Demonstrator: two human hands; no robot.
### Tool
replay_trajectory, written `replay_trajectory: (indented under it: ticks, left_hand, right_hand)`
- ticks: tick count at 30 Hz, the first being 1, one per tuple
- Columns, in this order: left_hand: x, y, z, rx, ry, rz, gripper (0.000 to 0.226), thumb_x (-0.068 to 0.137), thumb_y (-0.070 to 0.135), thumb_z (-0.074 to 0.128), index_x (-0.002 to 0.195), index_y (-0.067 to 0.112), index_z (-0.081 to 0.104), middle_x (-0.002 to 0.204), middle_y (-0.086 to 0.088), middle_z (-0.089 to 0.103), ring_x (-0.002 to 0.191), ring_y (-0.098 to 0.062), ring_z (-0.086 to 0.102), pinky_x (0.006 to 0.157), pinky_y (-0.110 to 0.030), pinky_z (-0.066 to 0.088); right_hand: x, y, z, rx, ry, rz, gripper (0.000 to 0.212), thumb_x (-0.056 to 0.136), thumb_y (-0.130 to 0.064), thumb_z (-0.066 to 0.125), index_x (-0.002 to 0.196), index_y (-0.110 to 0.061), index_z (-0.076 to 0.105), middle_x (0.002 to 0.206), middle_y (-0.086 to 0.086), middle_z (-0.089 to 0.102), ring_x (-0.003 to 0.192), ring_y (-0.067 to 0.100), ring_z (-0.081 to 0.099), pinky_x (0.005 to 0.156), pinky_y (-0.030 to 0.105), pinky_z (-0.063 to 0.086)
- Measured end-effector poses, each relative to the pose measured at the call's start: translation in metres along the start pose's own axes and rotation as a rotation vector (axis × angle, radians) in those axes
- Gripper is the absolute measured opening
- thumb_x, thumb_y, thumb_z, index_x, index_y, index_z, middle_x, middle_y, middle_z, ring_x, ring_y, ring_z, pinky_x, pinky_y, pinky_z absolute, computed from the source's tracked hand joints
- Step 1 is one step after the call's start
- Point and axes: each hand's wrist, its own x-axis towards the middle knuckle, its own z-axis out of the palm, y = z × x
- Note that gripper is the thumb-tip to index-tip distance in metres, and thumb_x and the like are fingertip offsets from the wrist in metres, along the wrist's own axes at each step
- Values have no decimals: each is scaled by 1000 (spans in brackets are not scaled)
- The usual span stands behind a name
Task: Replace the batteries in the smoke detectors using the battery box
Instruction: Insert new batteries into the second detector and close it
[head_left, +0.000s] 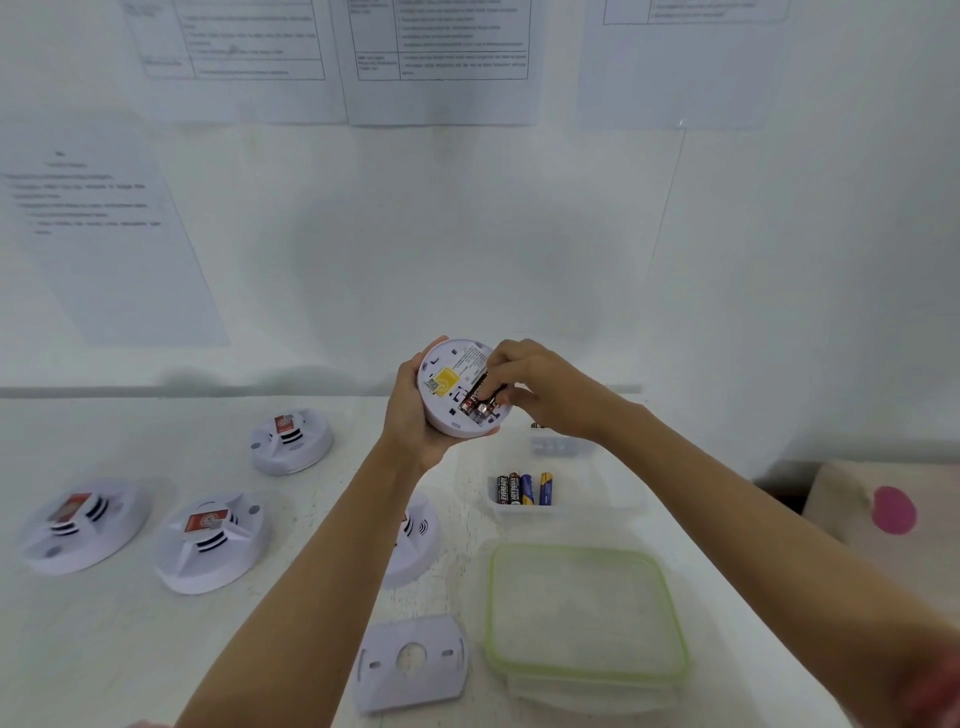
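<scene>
Now, in the head view, the left hand (410, 415) grips the upturned smoke detector (447, 384) from its 9 o'clock side, fingers curled round the rim, and holds it above the table (130, 649). The right hand (535, 389) comes from 3 o'clock; its curled fingertips pinch the fitted batteries (480, 404) in the open compartment. At 5 o'clock from this detector, the clear battery box (602, 488) stands on the table with four loose batteries (524, 489) inside. At 6 o'clock of the box lies the green-rimmed lid (584, 613), and at 9 o'clock of the lid the mounting plate (413, 660). Three other detectors (213, 540) sit at 8 o'clock, and a fourth detector (415, 540) is partly hidden under the left forearm.
</scene>
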Motion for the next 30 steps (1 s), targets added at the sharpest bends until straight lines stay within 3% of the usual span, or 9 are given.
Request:
replay_trajectory:
  ticks: [2,6,11,14,17,21,24,27,30]
  left_hand:
    - [-1,0,1,6,5,0,41,94,43,35,93,20,69,96,-9,70,94,-31,59,80,-49,47]
    - [-7,0,8,8,-20,-2,59,96,39,31,62,25,76,78,-4,73,86,-27,60,78,-44,46]
    - [-9,3,6,7,15,26,59,96,40,30,62,25,77,77,-5,74,89,-31,60,78,-46,46]
    - [-10,4,9,25,-5,46,61,97,40,28,61,27,77,77,-2,74,87,-27,61,77,-43,48]
    - [-10,4,11,23,0,55,62,97,40,27,63,25,77,79,-3,74,83,-25,65,78,-43,49]
    - [-9,2,10,-15,0,65,60,96,39,29,63,24,77,79,-4,74,74,-23,69,73,-42,54]
    - [-9,1,9,-34,-6,68,60,96,38,29,62,24,77,78,-5,73,77,-25,67,78,-44,50]
    - [-8,1,7,-47,-5,62,58,96,39,31,64,23,77,80,-5,73,79,-25,67,75,-44,54]
    - [-7,0,7,-44,-5,65,59,96,40,31,62,24,77,80,-5,74,82,-26,64,76,-45,52]
  right_hand:
    - [0,-1,-2,-6,-14,5,24,88,4,53,104,-5,69,108,14,58,102,29,46,84,23,34]
    - [1,0,-2,-100,-81,2,28,91,1,49,115,-7,63,113,12,58,106,27,44,88,26,36]
    - [3,1,-3,-186,-117,84,34,98,-8,39,130,-9,51,117,14,51,106,24,44,87,25,34]
    - [7,-7,-4,154,52,285,27,97,-13,42,120,-6,55,115,12,57,97,18,49,89,27,40]
    - [10,-11,1,414,213,418,20,90,-13,55,108,-5,56,90,2,63,95,26,61,89,42,50]
    - [10,-15,9,377,274,426,33,88,-6,53,120,-10,48,87,15,67,76,19,60,61,14,45]
    - [10,-13,18,336,358,429,25,86,-3,54,111,-10,56,81,18,68,62,8,54,51,3,37]
    - [11,-11,24,340,413,482,20,83,-10,62,103,-10,60,80,12,70,69,9,56,59,4,35]
    - [11,-10,26,335,444,500,18,80,-13,67,97,-8,63,84,10,69,74,13,57,67,19,43]
